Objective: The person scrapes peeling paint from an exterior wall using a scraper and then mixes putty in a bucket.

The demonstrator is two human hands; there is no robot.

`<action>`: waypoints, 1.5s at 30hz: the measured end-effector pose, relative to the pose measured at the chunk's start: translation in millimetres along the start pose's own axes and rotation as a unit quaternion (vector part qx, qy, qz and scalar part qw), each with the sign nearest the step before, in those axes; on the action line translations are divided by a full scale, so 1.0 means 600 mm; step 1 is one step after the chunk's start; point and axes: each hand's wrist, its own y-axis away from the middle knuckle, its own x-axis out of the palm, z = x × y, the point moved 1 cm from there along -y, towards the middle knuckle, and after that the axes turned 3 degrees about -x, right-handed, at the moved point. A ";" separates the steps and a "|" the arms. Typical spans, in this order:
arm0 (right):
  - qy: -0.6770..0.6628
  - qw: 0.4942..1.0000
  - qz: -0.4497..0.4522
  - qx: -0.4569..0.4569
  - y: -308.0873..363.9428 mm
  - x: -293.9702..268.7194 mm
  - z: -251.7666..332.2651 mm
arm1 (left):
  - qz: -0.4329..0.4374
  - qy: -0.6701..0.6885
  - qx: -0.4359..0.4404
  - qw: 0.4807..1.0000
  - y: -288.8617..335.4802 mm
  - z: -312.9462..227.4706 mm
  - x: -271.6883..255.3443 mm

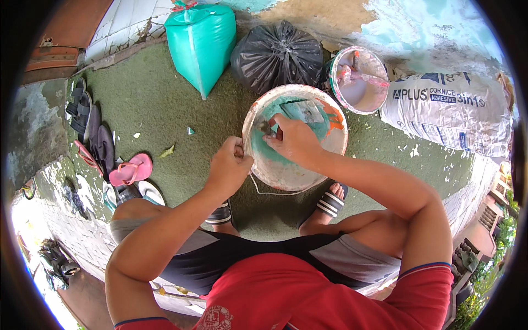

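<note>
Bucket (275,175): placed before the feet (316,223), likely for reach; rim apparently pinched by left hand (230,168) for steadiness; right hand (294,142) curled inside, pinched item indistinct.

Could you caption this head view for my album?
Right hand over a stained bucket, left hand by its rim; green bag and black bag beyond.

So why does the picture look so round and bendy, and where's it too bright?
Head view: the fisheye lens bends straight edges, and corners are black; head view, lower left: glare washes out details; head view, middle: the round, white-rimmed plastic bucket looks fairly clear.
</note>
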 end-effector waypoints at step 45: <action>0.299 0.895 0.237 -0.229 0.074 -0.089 -0.007 | -0.004 -0.034 0.046 0.998 -0.015 0.028 0.005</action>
